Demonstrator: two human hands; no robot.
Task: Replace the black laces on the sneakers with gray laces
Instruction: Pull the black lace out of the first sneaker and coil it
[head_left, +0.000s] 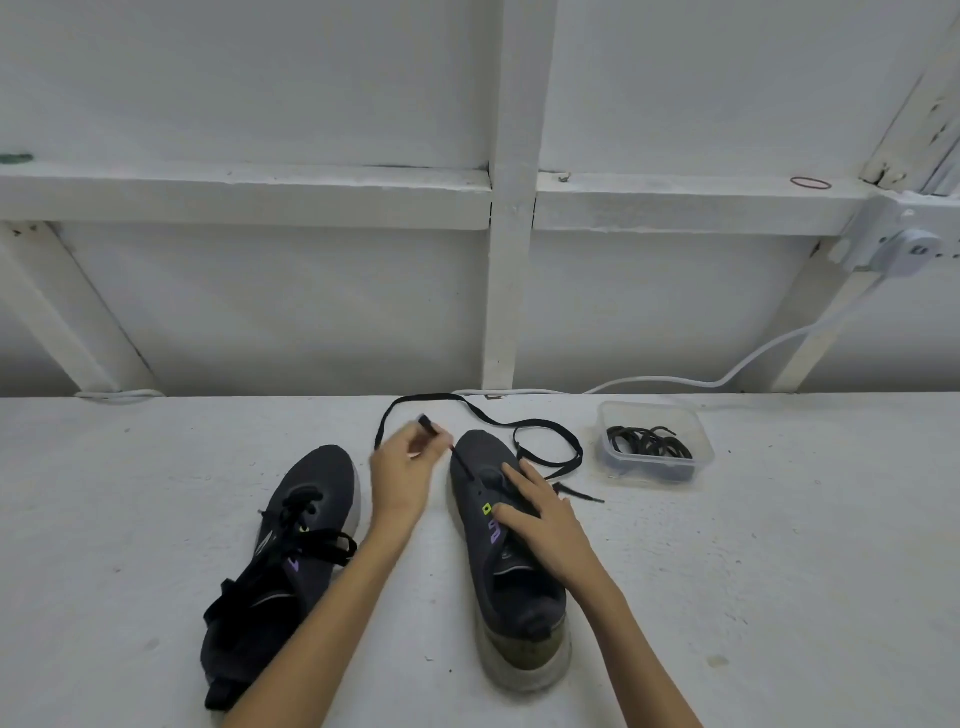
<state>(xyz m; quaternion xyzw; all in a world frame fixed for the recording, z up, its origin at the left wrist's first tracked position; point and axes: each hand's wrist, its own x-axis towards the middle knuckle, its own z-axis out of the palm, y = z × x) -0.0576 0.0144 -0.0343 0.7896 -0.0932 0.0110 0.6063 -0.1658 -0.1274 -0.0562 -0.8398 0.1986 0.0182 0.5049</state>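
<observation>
Left hand (410, 460) pinches the black lace (431, 398); right hand (543, 517) lies flat, steadying the sneaker (519, 597).
The lace looks light and limp, so it is best gripped at its stiff tip.

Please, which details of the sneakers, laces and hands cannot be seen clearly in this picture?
All in the head view:
1. The right sneaker, middle eyelets: covered by the right hand.
2. How the left hand pinches the black lace: motion-blurred.
3. The laces in the container: dark through plastic; gray or black, cannot tell.
4. The left sneaker, heel: partly hidden by the left forearm.
</observation>
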